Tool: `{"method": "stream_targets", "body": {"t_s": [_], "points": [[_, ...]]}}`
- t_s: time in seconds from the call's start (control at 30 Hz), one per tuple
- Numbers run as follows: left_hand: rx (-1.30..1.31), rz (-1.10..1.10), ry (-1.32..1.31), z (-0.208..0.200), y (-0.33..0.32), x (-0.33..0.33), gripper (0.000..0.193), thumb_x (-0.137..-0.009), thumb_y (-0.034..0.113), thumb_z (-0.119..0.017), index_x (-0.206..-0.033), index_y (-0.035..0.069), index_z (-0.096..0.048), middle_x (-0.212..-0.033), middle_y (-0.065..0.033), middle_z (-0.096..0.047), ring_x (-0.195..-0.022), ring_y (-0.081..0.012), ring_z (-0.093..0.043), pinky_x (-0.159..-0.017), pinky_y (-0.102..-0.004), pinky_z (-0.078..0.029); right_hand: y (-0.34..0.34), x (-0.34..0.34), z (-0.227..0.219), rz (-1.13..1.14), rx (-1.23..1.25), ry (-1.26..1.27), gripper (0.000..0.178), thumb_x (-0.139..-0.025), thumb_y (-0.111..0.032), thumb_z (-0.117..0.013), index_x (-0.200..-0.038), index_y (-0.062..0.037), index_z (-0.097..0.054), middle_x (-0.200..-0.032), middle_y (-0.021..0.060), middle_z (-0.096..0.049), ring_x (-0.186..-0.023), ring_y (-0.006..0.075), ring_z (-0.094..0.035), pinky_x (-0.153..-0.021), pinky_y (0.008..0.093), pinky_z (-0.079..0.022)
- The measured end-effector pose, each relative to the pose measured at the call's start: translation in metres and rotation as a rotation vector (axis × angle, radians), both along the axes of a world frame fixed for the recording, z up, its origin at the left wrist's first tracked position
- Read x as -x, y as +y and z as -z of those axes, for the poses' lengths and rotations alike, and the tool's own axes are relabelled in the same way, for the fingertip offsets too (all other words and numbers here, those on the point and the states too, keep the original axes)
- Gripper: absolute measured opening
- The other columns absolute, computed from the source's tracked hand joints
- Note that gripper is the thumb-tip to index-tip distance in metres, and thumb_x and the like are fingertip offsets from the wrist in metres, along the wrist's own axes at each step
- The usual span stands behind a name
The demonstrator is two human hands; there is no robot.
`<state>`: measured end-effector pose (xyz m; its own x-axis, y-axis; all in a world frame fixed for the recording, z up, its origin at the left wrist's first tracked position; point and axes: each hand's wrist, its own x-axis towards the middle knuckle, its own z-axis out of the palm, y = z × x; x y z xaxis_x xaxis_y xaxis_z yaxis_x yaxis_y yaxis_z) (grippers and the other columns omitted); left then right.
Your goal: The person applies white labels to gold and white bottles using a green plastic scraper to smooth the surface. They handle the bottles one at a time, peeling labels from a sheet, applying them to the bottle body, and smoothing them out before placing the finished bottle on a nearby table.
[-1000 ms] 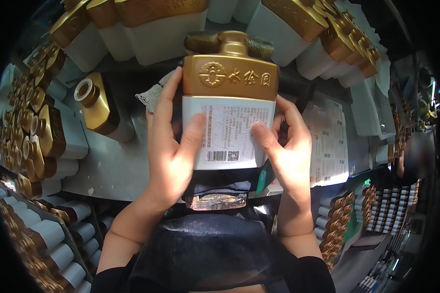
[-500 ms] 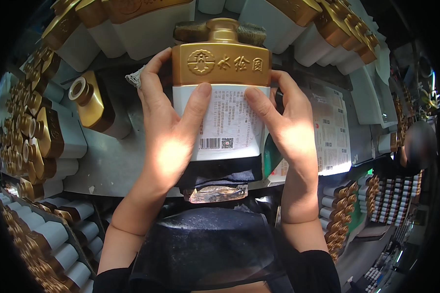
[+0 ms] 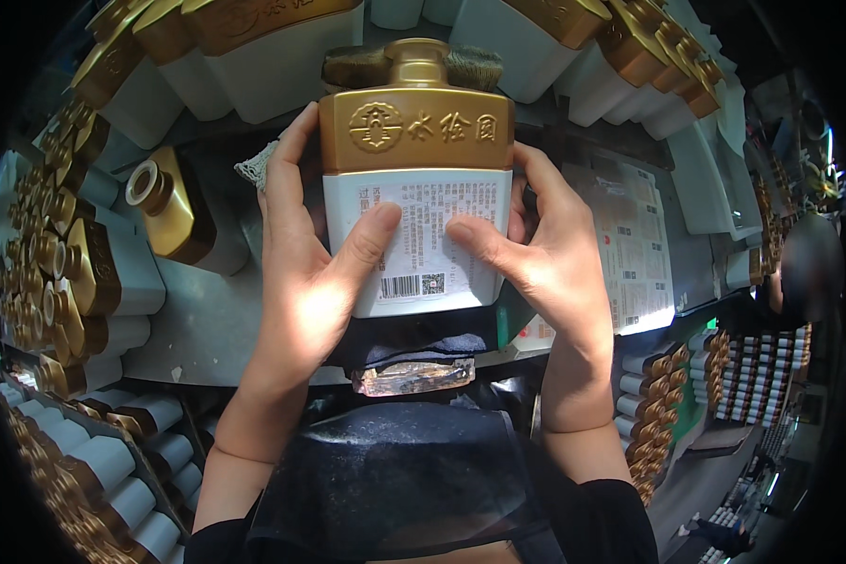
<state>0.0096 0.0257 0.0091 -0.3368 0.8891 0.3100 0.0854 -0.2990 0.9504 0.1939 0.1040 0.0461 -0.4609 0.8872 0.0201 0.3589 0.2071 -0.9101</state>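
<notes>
Between my two hands is a flat, broad-shouldered bottle (image 3: 418, 197), gold on its neck and shoulders and white below. A printed label (image 3: 414, 240) with a barcode covers much of its white face. My left hand (image 3: 315, 254) wraps the left side, its thumb pressed on the label. From the right, my right hand (image 3: 550, 244) grips the other side, its thumb lying on the label too; its fingers are partly hidden behind the bottle. Behind the bottle's neck lies a dark bristly brush (image 3: 475, 68). Another gold-topped bottle (image 3: 183, 211) stands tilted in view left of my left hand.
Label sheets (image 3: 641, 249) lie on the grey table (image 3: 207, 329) at right, beside a white tray (image 3: 710, 179). Many gold-and-white bottles (image 3: 94, 254) crowd the left side and the far edge. Racks of bottles (image 3: 649, 414) stand lower right. A whitish cloth (image 3: 254, 169) lies by my left fingers.
Both thumbs have slid down the label, from near the gold edge toward its middle. The bottle has shifted slightly left and stays in both hands.
</notes>
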Motion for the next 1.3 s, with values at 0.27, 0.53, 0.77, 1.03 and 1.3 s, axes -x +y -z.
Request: {"method": "stream_targets", "body": {"t_s": [0.27, 0.53, 0.77, 1.03, 1.3], "points": [[0.007, -0.002, 0.041, -0.002, -0.002, 0.003, 0.07, -0.094, 0.015, -0.064, -0.15, 0.001, -0.024, -0.143, -0.0187, -0.033, -0.12, -0.0271, -0.055, -0.097, -0.0375, -0.053, -0.001, 0.001, -0.001, -0.003, -0.023, -0.01, 0.071, -0.075, -0.025, -0.084, -0.13, 0.0055, -0.051, -0.085, 0.0033, -0.058, -0.078, 0.0084, -0.057, -0.072, 0.0225, -0.049], [0.027, 0.053, -0.092, -0.009, -0.005, 0.001, 0.069, -0.095, 0.01, -0.062, -0.151, 0.002, -0.023, -0.144, -0.0181, -0.038, -0.119, -0.0253, -0.057, -0.097, -0.0342, -0.051, 0.003, -0.002, 0.011, -0.001, -0.082, 0.107, 0.07, -0.077, -0.031, -0.082, -0.13, 0.0057, -0.055, -0.065, -0.0026, -0.044, -0.062, 0.0061, -0.048, -0.056, 0.0222, -0.041], [0.02, 0.063, -0.112, -0.007, -0.007, 0.003, 0.069, -0.095, 0.012, -0.061, -0.152, 0.001, -0.022, -0.145, -0.0188, -0.037, -0.124, -0.0266, -0.053, -0.102, -0.0369, -0.046, 0.004, -0.002, 0.005, 0.013, -0.027, 0.085, 0.068, -0.08, -0.032, -0.08, -0.131, 0.0056, -0.054, -0.066, -0.0028, -0.044, -0.063, 0.0061, -0.048, -0.058, 0.0228, -0.042], [0.005, 0.061, -0.075, -0.005, -0.008, 0.006, 0.07, -0.095, 0.012, -0.06, -0.152, -0.001, -0.022, -0.146, -0.0195, -0.038, -0.129, -0.0266, -0.047, -0.105, -0.0365, -0.043, 0.001, 0.001, 0.008, 0.028, -0.066, 0.035, 0.065, -0.081, -0.031, -0.078, -0.13, 0.0047, -0.054, -0.066, -0.0014, -0.046, -0.062, 0.0057, -0.047, -0.058, 0.0223, -0.041], [0.061, 0.029, -0.152, -0.003, -0.013, 0.017, 0.063, -0.1, 0.031, -0.05, -0.149, 0.0, -0.026, -0.145, -0.0213, -0.041, -0.131, -0.0295, -0.045, -0.11, -0.0385, -0.035, 0.003, 0.0, 0.005, -0.017, -0.044, 0.058, 0.057, -0.084, -0.033, -0.074, -0.122, 0.0053, -0.055, -0.075, 0.0116, -0.061, -0.067, 0.02, -0.06, -0.061, 0.0334, -0.046]]}}
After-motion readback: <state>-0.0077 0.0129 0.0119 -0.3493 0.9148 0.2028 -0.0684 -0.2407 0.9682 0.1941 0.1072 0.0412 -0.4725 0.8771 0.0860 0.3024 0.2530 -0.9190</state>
